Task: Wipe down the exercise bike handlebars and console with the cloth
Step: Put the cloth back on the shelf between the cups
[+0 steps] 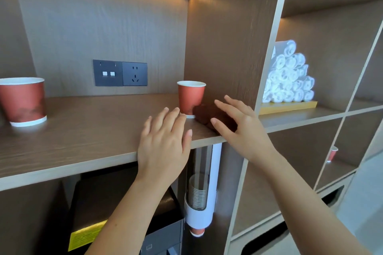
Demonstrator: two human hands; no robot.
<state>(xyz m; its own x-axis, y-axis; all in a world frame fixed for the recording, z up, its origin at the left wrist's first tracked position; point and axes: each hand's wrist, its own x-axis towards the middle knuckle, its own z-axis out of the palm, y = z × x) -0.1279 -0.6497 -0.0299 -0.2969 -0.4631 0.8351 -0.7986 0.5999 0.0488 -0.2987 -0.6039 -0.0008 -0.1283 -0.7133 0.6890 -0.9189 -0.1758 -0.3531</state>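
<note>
Right hand (242, 124) spread over cloth (204, 114) lying diagonal across shelf (93, 128).

Both arms up, stretched fwd. L hand (164, 141) palm down, fingers straight, slightly spread, thumb out to the right. R hand (240, 126) just beside it, a touch further fwd, palm down too, fingers fanned wide, thumb angled toward the L. L forearm (134, 209) bare, rising from bottom centre; R forearm (290, 192) bare, in from lower-right corner.

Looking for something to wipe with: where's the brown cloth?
Head view, right of centre: the brown cloth lies on the shelf, beside a red cup, under the right hand.
</note>
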